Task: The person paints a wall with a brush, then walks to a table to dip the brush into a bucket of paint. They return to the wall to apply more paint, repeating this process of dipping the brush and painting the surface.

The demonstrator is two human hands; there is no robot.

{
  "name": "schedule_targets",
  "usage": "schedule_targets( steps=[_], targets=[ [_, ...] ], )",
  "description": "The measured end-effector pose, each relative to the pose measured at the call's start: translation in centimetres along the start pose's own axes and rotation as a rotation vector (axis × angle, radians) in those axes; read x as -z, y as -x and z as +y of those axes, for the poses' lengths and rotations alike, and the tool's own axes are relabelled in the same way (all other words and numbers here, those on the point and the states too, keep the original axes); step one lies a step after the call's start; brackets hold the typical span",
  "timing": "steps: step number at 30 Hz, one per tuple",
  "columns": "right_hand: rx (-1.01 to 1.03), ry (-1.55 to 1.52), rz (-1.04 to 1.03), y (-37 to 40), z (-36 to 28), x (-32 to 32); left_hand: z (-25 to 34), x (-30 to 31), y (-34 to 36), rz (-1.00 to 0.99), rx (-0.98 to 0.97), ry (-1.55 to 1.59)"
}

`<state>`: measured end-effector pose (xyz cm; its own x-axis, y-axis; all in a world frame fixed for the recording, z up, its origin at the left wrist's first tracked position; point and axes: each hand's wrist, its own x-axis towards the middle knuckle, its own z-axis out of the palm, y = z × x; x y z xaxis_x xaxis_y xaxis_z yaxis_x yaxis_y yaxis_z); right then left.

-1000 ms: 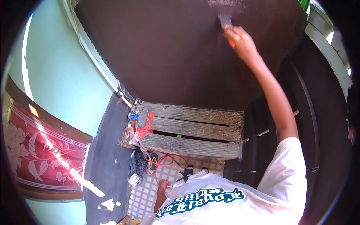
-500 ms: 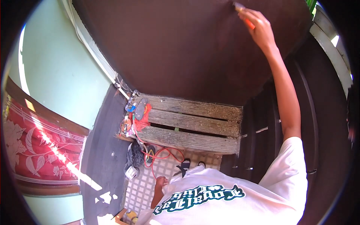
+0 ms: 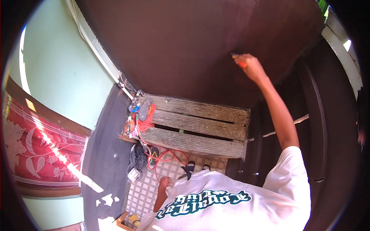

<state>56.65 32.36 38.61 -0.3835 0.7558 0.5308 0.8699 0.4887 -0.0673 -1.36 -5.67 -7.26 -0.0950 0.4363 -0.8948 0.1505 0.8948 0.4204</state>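
My right hand is closed around a paintbrush with an orange handle. The brush's tip is at the dark brown wall, in its right half. A slightly different, purplish sheen shows on the wall above the brush. My left hand hangs low beside my white shirt, fingers curled; whether anything is inside them is hidden. A thin red hose loops over the floor and runs down close to that hand.
Below the wall stands a weathered slatted bench, with a sandal and a red cloth at its left end. A black bag and a flip-flop lie on the tiled floor. Dark slats stand at right.
My right hand has moved down and a little left along the wall with the paintbrush. My left hand stays low, almost where it was.
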Motion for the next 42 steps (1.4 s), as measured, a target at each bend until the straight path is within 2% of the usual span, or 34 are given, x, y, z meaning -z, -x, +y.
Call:
schedule_targets(
  steps=[2,4,6,7,10,13,17,20,24,29,32,36,39,41,42],
  targets=[
    [-0.029,0.031,0.107,-2.2,-1.6,4.8,-0.4,0.2,0.4,0.002,0.020,-0.020],
    [0.023,0.111,0.219,-4.0,-1.8,8.5,-1.4,0.6,-0.7,-0.017,0.003,-0.019],
    [0.113,0.321,0.397,-4.9,-1.7,10.9,-1.7,0.5,-0.4,-0.009,0.015,-0.022],
    [0.127,0.390,0.500,-5.5,-2.6,11.7,-1.4,0.4,-0.5,-0.005,0.016,-0.022],
    [0.126,0.394,0.577,-5.5,-2.7,11.6,-0.9,-0.1,0.0,-0.006,0.021,-0.025],
    [0.115,0.336,0.423,-2.4,-2.1,6.0,-1.1,-0.3,-1.0,-0.018,-0.020,0.021],
    [-0.046,0.121,0.091,2.8,-2.1,-2.2,-1.2,-0.3,-2.0,-0.051,-0.039,0.023],
    [-0.084,0.082,-0.084,4.1,-0.9,-4.8,-1.0,-0.1,-1.3,-0.030,-0.046,0.030],
    [-0.095,0.053,0.099,1.4,0.3,-0.8,-1.6,0.5,-1.0,-0.002,-0.028,0.036],
    [0.036,0.264,0.473,-1.7,-2.3,6.2,-2.6,0.6,-0.8,0.006,0.020,0.001],
    [0.077,0.348,0.588,-2.3,-3.7,7.1,-2.0,0.0,-0.2,0.008,0.025,-0.033],
    [0.005,0.259,0.436,1.4,-2.2,0.3,-2.5,0.0,-1.0,-0.025,-0.022,0.020],
    [-0.034,0.158,0.212,5.7,-1.8,-6.1,-2.3,0.0,-0.9,0.006,-0.058,0.090],
    [-0.129,0.112,0.017,7.8,-0.9,-9.8,-2.2,0.1,-0.5,0.023,-0.063,0.094],
    [-0.134,0.087,0.010,8.2,-0.5,-10.7,-2.4,0.3,-0.4,0.031,-0.063,0.094]
  ],
)
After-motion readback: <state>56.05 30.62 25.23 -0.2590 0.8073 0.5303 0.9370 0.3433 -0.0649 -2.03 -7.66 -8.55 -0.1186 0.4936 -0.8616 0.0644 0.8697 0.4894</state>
